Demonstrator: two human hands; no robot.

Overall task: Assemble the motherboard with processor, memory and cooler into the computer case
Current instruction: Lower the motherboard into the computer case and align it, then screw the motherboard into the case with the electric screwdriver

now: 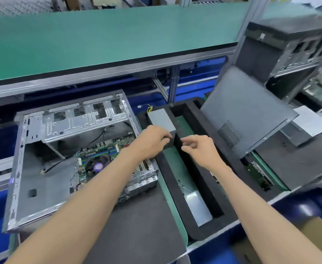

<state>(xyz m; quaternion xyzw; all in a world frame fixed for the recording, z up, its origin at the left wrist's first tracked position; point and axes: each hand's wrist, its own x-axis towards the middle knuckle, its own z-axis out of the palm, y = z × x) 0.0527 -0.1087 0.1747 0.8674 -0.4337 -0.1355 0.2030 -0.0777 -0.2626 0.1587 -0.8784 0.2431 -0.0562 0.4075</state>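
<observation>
Computer case: lies open on its side, left on the bench. Motherboard with cooler: already seated inside.

Left hand: fingers curled around the near end of a grey power supply standing in a foam tray.

Right hand: loosely curled beside it, holding nothing.

Step, by my judgement: fetching the supply; next calls for a two-handed lift.

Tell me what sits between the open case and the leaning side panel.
In the head view, a black foam tray lies between the case and the panel. A grey box stands in it, gripped by the left hand.
</observation>
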